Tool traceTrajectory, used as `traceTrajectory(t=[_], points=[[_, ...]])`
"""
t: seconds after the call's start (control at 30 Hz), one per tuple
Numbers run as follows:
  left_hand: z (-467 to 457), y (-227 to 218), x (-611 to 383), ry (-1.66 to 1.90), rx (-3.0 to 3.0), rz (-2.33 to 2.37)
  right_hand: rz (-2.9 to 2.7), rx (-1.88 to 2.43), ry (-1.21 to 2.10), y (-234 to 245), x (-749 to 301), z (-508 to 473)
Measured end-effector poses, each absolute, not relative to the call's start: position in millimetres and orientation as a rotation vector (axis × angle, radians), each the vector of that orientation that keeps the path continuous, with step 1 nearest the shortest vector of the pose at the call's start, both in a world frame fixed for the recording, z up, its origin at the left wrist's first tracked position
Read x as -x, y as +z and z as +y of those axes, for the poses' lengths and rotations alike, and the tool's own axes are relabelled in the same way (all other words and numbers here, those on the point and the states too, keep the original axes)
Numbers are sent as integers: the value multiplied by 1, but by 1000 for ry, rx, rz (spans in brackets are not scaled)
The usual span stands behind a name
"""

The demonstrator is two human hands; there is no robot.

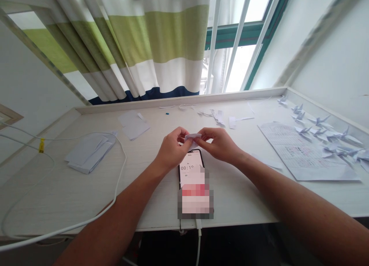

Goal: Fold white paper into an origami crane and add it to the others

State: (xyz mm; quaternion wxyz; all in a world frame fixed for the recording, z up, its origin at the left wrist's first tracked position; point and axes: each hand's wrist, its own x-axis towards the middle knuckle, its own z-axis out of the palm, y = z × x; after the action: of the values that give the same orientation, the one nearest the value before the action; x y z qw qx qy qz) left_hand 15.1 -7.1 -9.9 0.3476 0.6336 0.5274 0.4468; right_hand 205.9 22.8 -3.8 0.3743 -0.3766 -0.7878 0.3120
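Between my two hands is a small piece of folded white paper [193,137], held just beyond the top end of a phone. My left hand [173,147] pinches its left side with thumb and fingers. On the other side, my right hand [218,143] grips the paper with thumb and forefinger. The phone [191,160] lies on the table below the hands, showing a timer on its screen; its lower part is blurred out. Fingers cover much of the paper, so its exact folds are hidden.
Several folded paper cranes [318,120] line the table's right side, beside a written sheet [305,152]. Stacked papers [90,152] and loose sheets [134,125] lie left. Paper scraps [218,117] are at the back. A white cable [122,173] crosses over my left forearm.
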Motion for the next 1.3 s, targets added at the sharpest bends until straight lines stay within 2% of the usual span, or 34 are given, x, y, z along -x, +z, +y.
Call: traceTrajectory(t=[0.23,0.5,0.63,0.9,1.1,1.3], points=[[-7,-11,-15,1133,-1554,1270,-2037,1005,745,-4,-206,24],[-6,-11,-15,1121,-1521,1205,-1811,994,965,-4,-203,26],[-4,-11,-15,1114,-1388,1196,-1692,1018,859,-6,-207,30],[-5,5,-5,955,-1134,1089,-2201,593,692,2,-219,31],[-3,11,4,794,-1166,1004,-2312,577,846,4,-222,33],[0,10,6,868,-1100,1052,-2277,606,601,-5,-223,40]])
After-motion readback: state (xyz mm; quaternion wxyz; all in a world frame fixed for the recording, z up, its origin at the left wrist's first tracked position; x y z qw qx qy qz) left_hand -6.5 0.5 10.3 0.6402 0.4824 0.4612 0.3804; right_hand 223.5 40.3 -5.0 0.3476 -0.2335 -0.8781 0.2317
